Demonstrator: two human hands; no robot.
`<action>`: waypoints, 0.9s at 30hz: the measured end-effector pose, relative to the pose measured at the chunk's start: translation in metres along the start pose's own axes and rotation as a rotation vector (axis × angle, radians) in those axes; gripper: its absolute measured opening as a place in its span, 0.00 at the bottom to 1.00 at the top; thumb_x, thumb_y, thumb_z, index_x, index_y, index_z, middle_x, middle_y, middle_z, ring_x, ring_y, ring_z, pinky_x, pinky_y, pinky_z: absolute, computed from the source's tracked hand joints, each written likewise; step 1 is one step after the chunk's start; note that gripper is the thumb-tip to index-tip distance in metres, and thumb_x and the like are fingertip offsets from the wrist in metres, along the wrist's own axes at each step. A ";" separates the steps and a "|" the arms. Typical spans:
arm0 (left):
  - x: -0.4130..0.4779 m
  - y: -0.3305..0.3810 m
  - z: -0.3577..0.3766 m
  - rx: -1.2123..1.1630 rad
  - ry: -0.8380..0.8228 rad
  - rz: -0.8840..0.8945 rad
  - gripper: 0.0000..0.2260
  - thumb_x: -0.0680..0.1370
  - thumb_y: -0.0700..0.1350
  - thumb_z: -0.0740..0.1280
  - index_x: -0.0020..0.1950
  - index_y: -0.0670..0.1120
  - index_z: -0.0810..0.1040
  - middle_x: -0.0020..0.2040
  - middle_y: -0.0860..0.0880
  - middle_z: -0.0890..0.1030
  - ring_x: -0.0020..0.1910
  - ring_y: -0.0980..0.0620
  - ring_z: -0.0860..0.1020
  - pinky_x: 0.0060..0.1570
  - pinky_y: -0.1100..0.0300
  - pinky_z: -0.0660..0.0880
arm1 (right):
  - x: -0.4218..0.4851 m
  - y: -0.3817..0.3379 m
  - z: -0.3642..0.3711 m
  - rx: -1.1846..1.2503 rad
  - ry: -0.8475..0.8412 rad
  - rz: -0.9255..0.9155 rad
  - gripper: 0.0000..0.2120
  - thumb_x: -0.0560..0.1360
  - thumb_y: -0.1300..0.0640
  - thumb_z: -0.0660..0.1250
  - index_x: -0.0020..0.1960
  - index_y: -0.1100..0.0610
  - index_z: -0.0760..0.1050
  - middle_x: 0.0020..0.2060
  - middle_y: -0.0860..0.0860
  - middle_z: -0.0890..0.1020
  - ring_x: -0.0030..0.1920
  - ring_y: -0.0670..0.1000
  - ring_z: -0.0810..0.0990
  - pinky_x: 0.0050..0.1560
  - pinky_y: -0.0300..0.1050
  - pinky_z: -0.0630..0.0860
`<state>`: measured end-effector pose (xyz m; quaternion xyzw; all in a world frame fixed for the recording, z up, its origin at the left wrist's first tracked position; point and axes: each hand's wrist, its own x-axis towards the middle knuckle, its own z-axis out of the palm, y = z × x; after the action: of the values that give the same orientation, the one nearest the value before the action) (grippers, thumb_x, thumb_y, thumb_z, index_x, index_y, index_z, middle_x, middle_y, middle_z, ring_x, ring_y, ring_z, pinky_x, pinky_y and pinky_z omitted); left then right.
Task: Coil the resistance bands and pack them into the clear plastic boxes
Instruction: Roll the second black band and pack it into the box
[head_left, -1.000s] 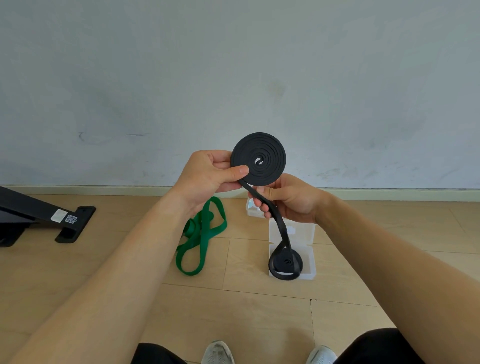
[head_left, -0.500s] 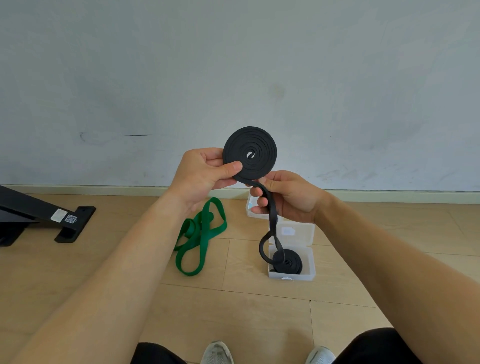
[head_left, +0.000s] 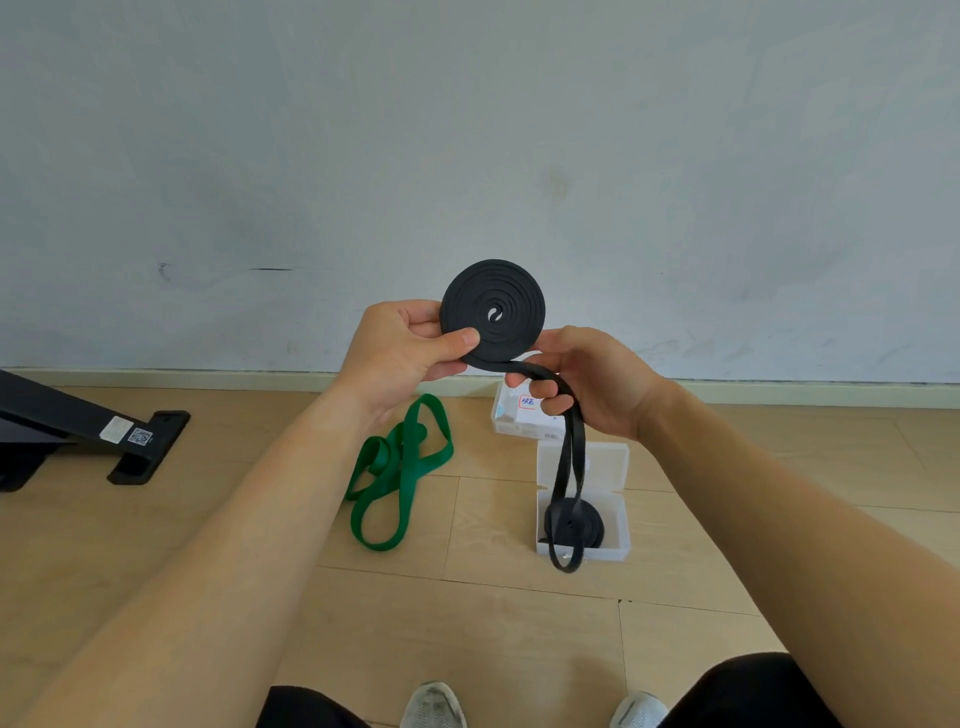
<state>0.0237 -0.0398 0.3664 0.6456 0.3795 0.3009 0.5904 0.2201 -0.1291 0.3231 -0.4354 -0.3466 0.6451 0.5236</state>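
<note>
Head: left hand (head_left: 400, 344) pinches black band (head_left: 511, 291) edge.

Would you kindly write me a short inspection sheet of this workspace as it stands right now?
Surface: wooden floor, plank seams visible.
Job's things: black band mostly rolled and held up, its tail hanging in a loop; green band loose on the floor; open box holding another black coil; second box behind it, labelled.
Clutter: black stand at left.
Grippers: left hand pinches the rolled part; right hand grips the tail.
Cables: nothing seen.
Surroundings: grey wall; two shoes at the bottom edge.
</note>
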 end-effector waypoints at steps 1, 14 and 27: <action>0.000 0.000 0.001 0.009 -0.009 -0.001 0.11 0.76 0.36 0.74 0.58 0.42 0.83 0.48 0.47 0.88 0.49 0.51 0.87 0.45 0.62 0.82 | -0.001 0.000 0.000 -0.051 0.019 -0.015 0.15 0.75 0.57 0.66 0.58 0.64 0.78 0.40 0.58 0.81 0.31 0.49 0.66 0.28 0.38 0.62; -0.004 -0.010 0.011 -0.059 0.011 -0.055 0.11 0.76 0.37 0.74 0.59 0.43 0.82 0.50 0.47 0.88 0.50 0.51 0.86 0.49 0.60 0.83 | 0.002 0.011 0.004 -0.136 0.141 -0.106 0.13 0.77 0.65 0.70 0.35 0.58 0.83 0.35 0.57 0.82 0.29 0.46 0.67 0.27 0.35 0.64; -0.005 -0.025 0.066 -0.393 0.314 -0.093 0.04 0.78 0.41 0.73 0.49 0.40 0.85 0.32 0.46 0.78 0.31 0.52 0.76 0.49 0.56 0.82 | 0.015 0.020 0.015 0.089 0.146 -0.172 0.08 0.80 0.61 0.68 0.46 0.65 0.81 0.39 0.59 0.81 0.31 0.46 0.72 0.28 0.35 0.69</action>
<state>0.0729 -0.0794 0.3341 0.4459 0.4300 0.4381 0.6515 0.1977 -0.1185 0.3080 -0.4263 -0.3148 0.5790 0.6196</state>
